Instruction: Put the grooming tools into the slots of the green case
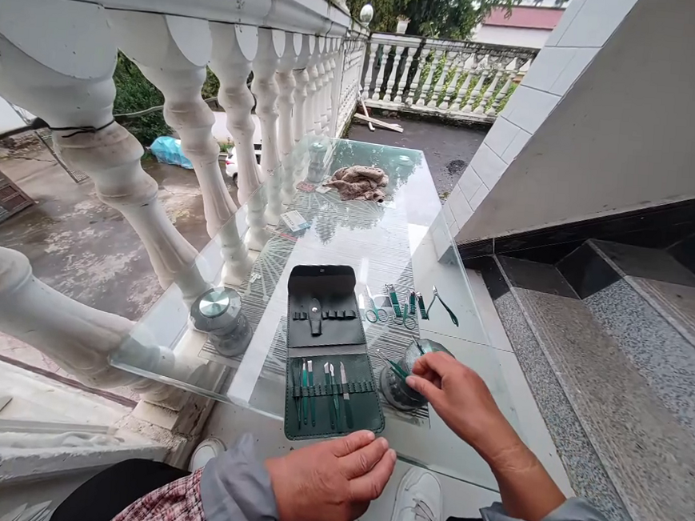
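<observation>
A dark green manicure case (372,403) lies unfolded on the glass table. Several slim green-handled tools (306,394) sit under its lower strap, while most upper loops look vacant. My left hand (333,480) hovers at the case's near right corner, fingers loosely bent and holding nothing. Right of the case, my right hand (451,389) pinches a slender green tool (397,368) between thumb and fingertips, above a round table leg; its exact kind is unclear. Beyond lie small scissors (374,314), nail clippers (393,299) and cuticle nippers (443,307) in a row.
A crumpled brown cloth (358,183) and a small packet (293,222) lie farther up the glass table (467,342). A white balustrade (181,119) runs along the left. Stone steps (615,378) rise on the right.
</observation>
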The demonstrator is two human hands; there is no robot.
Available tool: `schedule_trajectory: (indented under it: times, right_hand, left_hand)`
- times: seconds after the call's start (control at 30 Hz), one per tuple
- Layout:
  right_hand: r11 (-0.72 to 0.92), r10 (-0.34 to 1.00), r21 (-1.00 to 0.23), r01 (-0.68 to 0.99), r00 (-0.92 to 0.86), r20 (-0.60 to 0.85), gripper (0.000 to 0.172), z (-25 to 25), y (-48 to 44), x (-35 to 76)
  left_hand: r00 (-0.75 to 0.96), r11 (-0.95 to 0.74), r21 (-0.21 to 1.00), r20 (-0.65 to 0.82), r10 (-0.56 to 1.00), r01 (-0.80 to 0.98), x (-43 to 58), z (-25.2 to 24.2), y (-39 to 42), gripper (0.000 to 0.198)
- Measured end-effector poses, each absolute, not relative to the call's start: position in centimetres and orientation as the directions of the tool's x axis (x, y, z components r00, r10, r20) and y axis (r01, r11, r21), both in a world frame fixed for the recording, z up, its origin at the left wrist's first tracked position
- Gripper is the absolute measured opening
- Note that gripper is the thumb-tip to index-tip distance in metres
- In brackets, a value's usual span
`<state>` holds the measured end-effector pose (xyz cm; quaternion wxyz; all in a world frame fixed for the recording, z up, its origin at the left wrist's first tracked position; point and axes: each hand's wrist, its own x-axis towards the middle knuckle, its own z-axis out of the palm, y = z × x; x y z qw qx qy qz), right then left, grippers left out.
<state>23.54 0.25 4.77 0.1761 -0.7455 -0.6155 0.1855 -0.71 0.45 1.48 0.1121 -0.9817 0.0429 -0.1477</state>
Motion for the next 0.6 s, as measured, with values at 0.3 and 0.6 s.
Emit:
schedule_trajectory:
  times: [0.3,0.6]
  right_hand:
    - [-0.23,0.972,-0.369,0.901,0.192,-0.137,0.013,4.7,0.5,22.3]
    - [-0.234,0.971,-0.301,0.924,0.206,-0.123,0.016,3.8,0.2,22.2]
  left_hand:
    - [0.952,-0.967,-0.248,0.278,-0.125,-0.054,-0.8,1.7,0.4,0.036]
    - [0.956,-0.959,-0.275,0.262,-0.135,-0.06,-0.9,1.6,0.3,0.038]
